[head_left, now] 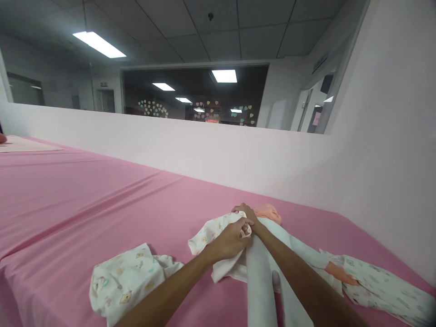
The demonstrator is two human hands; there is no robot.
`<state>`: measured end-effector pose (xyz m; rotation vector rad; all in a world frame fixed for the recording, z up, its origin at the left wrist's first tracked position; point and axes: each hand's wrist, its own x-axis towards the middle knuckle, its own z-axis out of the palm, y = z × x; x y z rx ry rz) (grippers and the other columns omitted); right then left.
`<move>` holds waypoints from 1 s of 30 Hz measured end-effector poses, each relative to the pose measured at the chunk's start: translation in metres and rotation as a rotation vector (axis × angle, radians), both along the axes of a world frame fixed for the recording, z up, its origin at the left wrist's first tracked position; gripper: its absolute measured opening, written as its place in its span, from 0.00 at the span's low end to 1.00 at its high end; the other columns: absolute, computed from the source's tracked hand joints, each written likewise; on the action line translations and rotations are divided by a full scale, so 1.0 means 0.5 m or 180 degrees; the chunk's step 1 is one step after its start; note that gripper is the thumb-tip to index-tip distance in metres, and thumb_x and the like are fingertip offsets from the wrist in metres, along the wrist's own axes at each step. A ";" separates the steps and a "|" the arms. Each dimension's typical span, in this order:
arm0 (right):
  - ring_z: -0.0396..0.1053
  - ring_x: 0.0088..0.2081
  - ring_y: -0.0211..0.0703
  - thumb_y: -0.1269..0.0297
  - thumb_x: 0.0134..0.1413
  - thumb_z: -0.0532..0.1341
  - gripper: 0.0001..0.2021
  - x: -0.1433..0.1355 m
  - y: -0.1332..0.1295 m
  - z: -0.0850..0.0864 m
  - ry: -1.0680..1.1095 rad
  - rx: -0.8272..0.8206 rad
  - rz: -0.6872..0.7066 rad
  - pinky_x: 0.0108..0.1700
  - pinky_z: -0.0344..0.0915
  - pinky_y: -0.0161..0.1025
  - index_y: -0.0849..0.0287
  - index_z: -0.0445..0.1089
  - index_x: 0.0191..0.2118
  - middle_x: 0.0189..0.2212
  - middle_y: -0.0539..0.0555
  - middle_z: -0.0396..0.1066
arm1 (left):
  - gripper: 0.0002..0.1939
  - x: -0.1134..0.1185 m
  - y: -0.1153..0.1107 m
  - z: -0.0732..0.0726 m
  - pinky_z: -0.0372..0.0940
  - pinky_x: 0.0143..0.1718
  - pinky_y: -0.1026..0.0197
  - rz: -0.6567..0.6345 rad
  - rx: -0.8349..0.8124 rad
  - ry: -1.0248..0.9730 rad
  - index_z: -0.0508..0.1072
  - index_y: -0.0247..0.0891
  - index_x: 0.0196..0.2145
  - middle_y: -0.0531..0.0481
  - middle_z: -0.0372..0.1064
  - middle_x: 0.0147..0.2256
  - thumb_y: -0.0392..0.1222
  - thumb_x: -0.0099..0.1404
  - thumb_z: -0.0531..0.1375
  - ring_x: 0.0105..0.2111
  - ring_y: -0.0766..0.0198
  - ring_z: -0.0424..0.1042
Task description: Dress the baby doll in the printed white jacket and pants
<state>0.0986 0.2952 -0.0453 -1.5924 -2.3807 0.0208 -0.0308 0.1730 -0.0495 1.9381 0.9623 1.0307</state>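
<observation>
Both hands pinch the printed garment [218, 231] at the doll [269, 254]'s shoulder, left hand [230, 240] at 9 o'clock of right hand [245, 212], mid-dressing; sleeve needs easing next.

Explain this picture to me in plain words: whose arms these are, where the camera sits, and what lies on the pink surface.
There is no machine here. One camera on a person's head looks forward and down, so the two bare arms are that person's own. The left hand pinches a fold of patterned baby garment. The right hand rests near the doll's head; whether it grips anything cannot be seen. The baby doll lies on its back in pale clothing on the pink sheet. Another patterned cloth lies to the left, and a third to the right.
</observation>
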 end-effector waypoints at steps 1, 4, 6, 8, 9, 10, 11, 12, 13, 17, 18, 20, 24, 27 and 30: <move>0.66 0.45 0.46 0.63 0.56 0.56 0.13 0.008 0.005 0.008 -0.0071 0.0049 0.0017 0.47 0.57 0.40 0.55 0.74 0.44 0.43 0.55 0.71 | 0.24 -0.003 0.000 -0.013 0.58 0.28 0.66 -0.0074 -0.0116 0.0032 0.66 0.44 0.55 0.53 0.64 0.40 0.32 0.61 0.54 0.29 0.68 0.62; 0.66 0.44 0.48 0.65 0.54 0.57 0.12 0.041 0.020 0.029 -0.0289 0.0217 0.0024 0.45 0.55 0.40 0.57 0.76 0.40 0.41 0.59 0.73 | 0.26 -0.003 0.000 -0.046 0.57 0.25 0.68 -0.0235 -0.0414 0.0039 0.63 0.44 0.56 0.53 0.62 0.41 0.31 0.59 0.54 0.28 0.70 0.63; 0.65 0.45 0.51 0.65 0.54 0.57 0.11 0.065 0.026 0.036 -0.0397 0.0298 0.0019 0.45 0.54 0.42 0.59 0.76 0.37 0.39 0.62 0.73 | 0.27 0.002 0.000 -0.057 0.59 0.25 0.68 -0.0293 -0.0542 -0.0013 0.63 0.44 0.55 0.53 0.60 0.41 0.31 0.58 0.54 0.28 0.70 0.63; 0.65 0.44 0.52 0.66 0.54 0.56 0.10 0.083 0.028 0.036 -0.0449 0.0316 0.0021 0.45 0.54 0.42 0.60 0.75 0.34 0.38 0.63 0.73 | 0.27 0.004 -0.001 -0.058 0.59 0.26 0.69 -0.0326 -0.0589 -0.0135 0.64 0.44 0.55 0.53 0.59 0.40 0.31 0.58 0.55 0.28 0.71 0.62; 0.66 0.43 0.51 0.67 0.54 0.56 0.10 0.090 0.027 0.034 -0.0446 0.0295 0.0018 0.44 0.54 0.42 0.60 0.75 0.33 0.37 0.62 0.74 | 0.26 0.003 -0.001 -0.055 0.60 0.26 0.69 -0.0333 -0.0582 -0.0198 0.65 0.44 0.54 0.54 0.59 0.39 0.31 0.58 0.55 0.28 0.71 0.62; 0.67 0.41 0.50 0.67 0.54 0.56 0.10 0.095 0.025 0.031 -0.0418 0.0264 0.0012 0.43 0.55 0.41 0.60 0.75 0.32 0.36 0.61 0.74 | 0.25 0.001 -0.001 -0.051 0.60 0.27 0.69 -0.0365 -0.0608 -0.0268 0.65 0.43 0.53 0.54 0.59 0.38 0.31 0.58 0.56 0.28 0.71 0.61; 0.67 0.40 0.48 0.68 0.54 0.56 0.09 0.099 0.020 0.028 -0.0364 0.0238 0.0001 0.42 0.56 0.40 0.59 0.75 0.33 0.36 0.59 0.74 | 0.23 -0.002 -0.001 -0.045 0.59 0.27 0.68 -0.0415 -0.0669 -0.0354 0.65 0.42 0.53 0.54 0.59 0.37 0.32 0.59 0.57 0.27 0.71 0.62; 0.68 0.40 0.46 0.68 0.54 0.56 0.10 0.102 0.013 0.024 -0.0287 0.0230 -0.0019 0.42 0.56 0.39 0.58 0.75 0.36 0.37 0.58 0.75 | 0.22 -0.005 -0.001 -0.039 0.59 0.27 0.68 -0.0472 -0.0751 -0.0459 0.65 0.41 0.52 0.54 0.59 0.36 0.33 0.59 0.57 0.26 0.72 0.62; 0.68 0.41 0.45 0.68 0.54 0.55 0.11 0.108 0.004 0.019 -0.0190 0.0246 -0.0051 0.42 0.57 0.37 0.57 0.75 0.39 0.39 0.56 0.75 | 0.21 -0.007 0.001 -0.033 0.60 0.27 0.67 -0.0530 -0.0843 -0.0584 0.65 0.40 0.52 0.54 0.60 0.35 0.34 0.60 0.58 0.25 0.72 0.63; 0.66 0.48 0.40 0.65 0.59 0.50 0.15 0.173 -0.063 -0.004 0.0208 0.0437 -0.0345 0.47 0.57 0.34 0.54 0.70 0.47 0.47 0.53 0.71 | 0.16 0.005 0.009 -0.008 0.62 0.31 0.64 -0.0628 -0.0985 -0.1181 0.66 0.37 0.48 0.54 0.63 0.33 0.35 0.62 0.59 0.25 0.71 0.66; 0.66 0.48 0.40 0.65 0.60 0.49 0.15 0.204 -0.088 -0.013 0.0278 0.0477 -0.0489 0.46 0.57 0.34 0.55 0.70 0.46 0.46 0.54 0.71 | 0.15 0.012 0.011 -0.002 0.62 0.32 0.64 -0.0649 -0.0953 -0.1250 0.66 0.37 0.48 0.53 0.64 0.33 0.35 0.62 0.59 0.27 0.70 0.67; 0.66 0.44 0.42 0.66 0.61 0.46 0.16 0.278 -0.142 -0.031 0.0368 0.0518 -0.0896 0.43 0.57 0.35 0.58 0.70 0.42 0.42 0.56 0.72 | 0.14 0.030 0.014 0.008 0.62 0.33 0.64 -0.0714 -0.0907 -0.1186 0.66 0.37 0.47 0.51 0.68 0.36 0.36 0.63 0.58 0.32 0.67 0.69; 0.66 0.34 0.45 0.62 0.59 0.47 0.16 0.425 -0.235 -0.069 0.0314 0.0322 -0.1720 0.34 0.55 0.38 0.61 0.69 0.31 0.32 0.58 0.70 | 0.13 0.069 0.029 0.030 0.64 0.36 0.62 -0.0638 -0.0726 -0.0513 0.67 0.38 0.49 0.47 0.71 0.44 0.39 0.67 0.55 0.40 0.63 0.71; 0.67 0.42 0.51 0.57 0.55 0.52 0.16 0.486 -0.263 -0.085 0.0191 0.0256 -0.2037 0.40 0.57 0.40 0.61 0.70 0.41 0.41 0.61 0.70 | 0.14 0.114 0.056 0.044 0.65 0.37 0.62 -0.0487 -0.0308 0.0011 0.68 0.40 0.50 0.48 0.71 0.45 0.42 0.68 0.54 0.43 0.61 0.71; 0.66 0.46 0.56 0.57 0.48 0.59 0.20 0.507 -0.259 -0.090 0.0306 -0.0105 -0.1953 0.44 0.57 0.43 0.61 0.69 0.46 0.44 0.63 0.70 | 0.13 0.188 0.098 0.047 0.65 0.40 0.62 -0.0499 0.0379 0.0608 0.69 0.40 0.48 0.49 0.70 0.45 0.40 0.67 0.53 0.44 0.61 0.70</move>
